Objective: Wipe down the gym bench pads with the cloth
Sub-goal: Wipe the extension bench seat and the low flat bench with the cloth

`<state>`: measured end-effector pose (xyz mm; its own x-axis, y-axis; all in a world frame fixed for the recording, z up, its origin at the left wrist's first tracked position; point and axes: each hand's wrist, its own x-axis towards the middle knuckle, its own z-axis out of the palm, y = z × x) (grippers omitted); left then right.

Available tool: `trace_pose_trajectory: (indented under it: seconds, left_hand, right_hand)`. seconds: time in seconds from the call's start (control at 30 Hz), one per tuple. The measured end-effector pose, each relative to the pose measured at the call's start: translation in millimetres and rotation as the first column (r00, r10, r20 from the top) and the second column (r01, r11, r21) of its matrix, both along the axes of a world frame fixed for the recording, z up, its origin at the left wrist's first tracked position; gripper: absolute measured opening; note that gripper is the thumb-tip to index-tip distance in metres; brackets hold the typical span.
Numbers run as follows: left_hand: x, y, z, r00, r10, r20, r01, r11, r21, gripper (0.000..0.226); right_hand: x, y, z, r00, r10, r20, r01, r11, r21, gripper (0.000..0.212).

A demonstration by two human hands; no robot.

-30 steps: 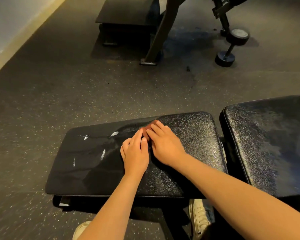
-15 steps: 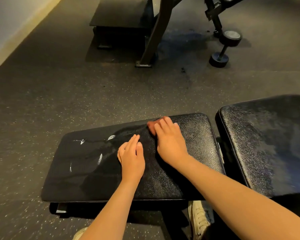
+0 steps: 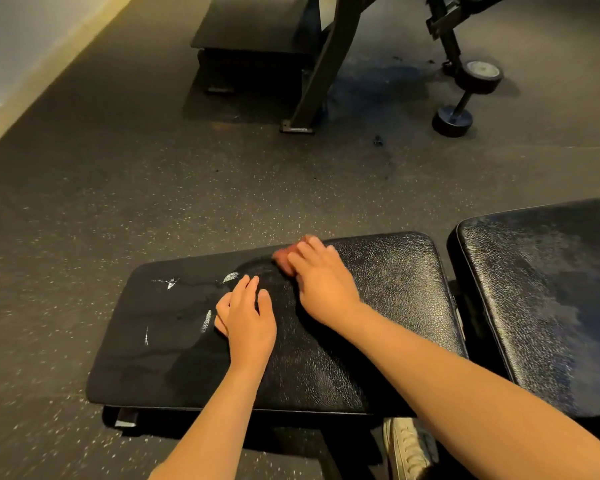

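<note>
A black gym bench seat pad (image 3: 378,306) lies in front of me, with white scuffs and a darker patch on its left half. My right hand (image 3: 321,278) presses flat on a small reddish cloth (image 3: 284,259) near the pad's far edge; only a bit of the cloth shows past the fingers. My left hand (image 3: 246,313) rests flat on the middle of the pad, fingers straight, holding nothing. A second black pad (image 3: 541,299) sits to the right, dusty grey on top.
Dark speckled rubber floor surrounds the bench. A black dumbbell (image 3: 465,95) lies at the back right beside another bench's frame (image 3: 444,26). A slanted steel leg (image 3: 323,77) and a low black platform (image 3: 253,32) stand at the back. My white shoe (image 3: 406,448) is under the bench.
My right hand has slid the cloth away from my left hand, toward the pad's far edge. The left hand stayed on the pad, shifting slightly nearer.
</note>
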<state>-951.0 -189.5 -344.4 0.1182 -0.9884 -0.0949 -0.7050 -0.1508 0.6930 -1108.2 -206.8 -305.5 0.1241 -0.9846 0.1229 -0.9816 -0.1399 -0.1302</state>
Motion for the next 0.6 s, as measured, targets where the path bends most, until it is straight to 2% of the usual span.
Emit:
trace_pose_trajectory:
  seconds: [0.07, 0.13, 0.27, 0.33, 0.4, 0.5, 0.57, 0.6]
  left_hand:
    - [-0.3, 0.4, -2.6, 1.000, -0.005, -0.004, 0.005, 1.000, -0.001, 0.041]
    - [-0.2, -0.6, -3.8, 0.999, 0.007, -0.038, -0.007, 1.000, -0.015, 0.041]
    - [0.4, -2.4, -1.3, 0.973, 0.098, -0.210, -0.107, 0.994, -0.031, 0.039]
    - [2.0, -2.7, -0.5, 0.956, 0.117, -0.269, -0.131, 0.991, -0.033, 0.038]
    - [3.1, -1.0, 0.3, 0.956, 0.101, -0.276, -0.116, 0.992, -0.041, 0.038]
    - [4.7, 0.8, 1.7, 0.956, 0.082, -0.283, -0.099, 0.994, -0.047, 0.039]
    - [7.1, -3.0, -0.7, 0.927, 0.101, -0.361, -0.110, 0.994, -0.006, 0.039]
    - [8.7, -5.7, -2.4, 0.909, 0.113, -0.401, -0.117, 0.993, 0.015, 0.040]
  right_hand:
    - [-6.0, -7.4, 3.6, 0.984, -0.176, 0.000, 0.176, 0.984, -0.009, 0.027]
    - [10.6, -7.7, 2.9, 0.980, -0.200, 0.000, 0.200, 0.980, -0.008, 0.028]
    - [45.4, 5.9, -13.5, 0.984, 0.122, 0.132, -0.128, 0.991, 0.039, 0.028]
    - [33.8, 0.9, -13.3, 0.979, 0.175, 0.108, -0.181, 0.982, 0.045, 0.028]
    - [20.1, -9.7, -9.2, 0.993, 0.103, 0.049, -0.105, 0.994, 0.037, 0.024]
    - [13.7, -23.5, -5.6, 0.990, -0.132, 0.041, 0.132, 0.991, 0.008, 0.022]
    - [31.8, -20.3, -9.6, 0.986, -0.150, 0.073, 0.151, 0.988, -0.009, 0.026]
    - [43.9, -15.1, -14.3, 0.992, -0.094, 0.079, 0.095, 0.996, 0.002, 0.030]
